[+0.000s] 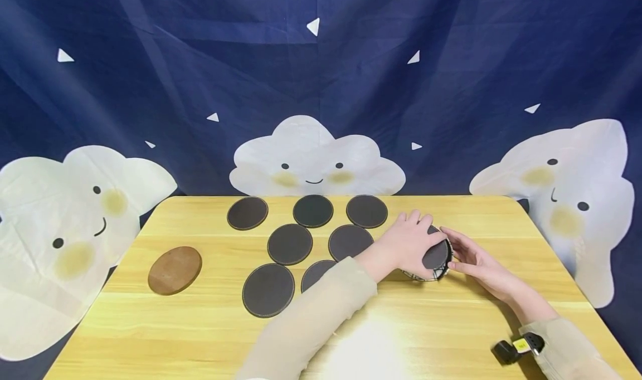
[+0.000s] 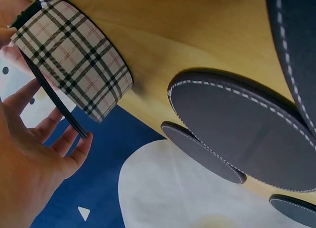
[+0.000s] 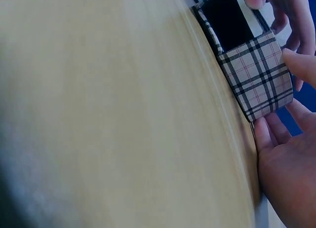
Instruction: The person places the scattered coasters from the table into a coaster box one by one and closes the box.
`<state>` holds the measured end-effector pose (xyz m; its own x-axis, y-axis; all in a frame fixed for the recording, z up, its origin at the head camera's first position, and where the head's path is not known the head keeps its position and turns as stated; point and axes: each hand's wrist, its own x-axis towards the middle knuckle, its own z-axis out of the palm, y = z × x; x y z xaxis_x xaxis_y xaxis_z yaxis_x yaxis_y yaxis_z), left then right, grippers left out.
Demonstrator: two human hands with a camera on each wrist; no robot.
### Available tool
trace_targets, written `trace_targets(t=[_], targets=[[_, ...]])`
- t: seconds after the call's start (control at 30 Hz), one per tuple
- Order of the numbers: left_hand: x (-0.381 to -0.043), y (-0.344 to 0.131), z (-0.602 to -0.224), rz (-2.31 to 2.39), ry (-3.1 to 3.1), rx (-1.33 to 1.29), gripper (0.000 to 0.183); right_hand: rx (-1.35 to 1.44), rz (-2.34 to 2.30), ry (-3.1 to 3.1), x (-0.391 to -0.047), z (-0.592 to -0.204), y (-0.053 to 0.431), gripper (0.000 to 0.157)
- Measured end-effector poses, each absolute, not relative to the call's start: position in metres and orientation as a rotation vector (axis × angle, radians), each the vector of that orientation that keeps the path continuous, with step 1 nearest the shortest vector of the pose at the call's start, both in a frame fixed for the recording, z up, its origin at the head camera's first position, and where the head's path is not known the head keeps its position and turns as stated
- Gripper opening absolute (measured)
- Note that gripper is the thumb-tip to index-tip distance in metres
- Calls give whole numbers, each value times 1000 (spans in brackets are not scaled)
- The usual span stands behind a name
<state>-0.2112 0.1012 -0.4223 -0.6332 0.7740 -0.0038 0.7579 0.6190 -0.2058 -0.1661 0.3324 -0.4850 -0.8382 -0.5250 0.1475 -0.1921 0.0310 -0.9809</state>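
Observation:
My left hand (image 1: 407,243) holds a round dark coaster (image 1: 436,256) by its rim, over the mouth of a plaid coaster holder (image 1: 425,275). In the left wrist view, the fingers of the left hand (image 2: 34,164) spread along the coaster's thin black edge (image 2: 57,102), beside the upright holder (image 2: 79,57). My right hand (image 1: 476,264) grips the holder's right side, thumb near and fingers behind. From the right wrist view, the holder's checked wall (image 3: 259,77) has a cut-out showing a black inside, with the right hand (image 3: 291,154) around its end.
Several dark stitched coasters lie spread over the middle and back of the wooden table (image 1: 125,335), among them one at the front left (image 1: 268,291). A brown coaster (image 1: 175,270) lies apart at the left. Behind hangs a blue cloud-patterned curtain (image 1: 361,84).

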Motion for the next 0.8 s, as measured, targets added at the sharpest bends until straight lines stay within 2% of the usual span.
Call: trace_targets(t=[0.8], targets=[[-208,106,-433,352,-2741,-1327,89,-737,-1872,2048,-167,-485,334,75]])
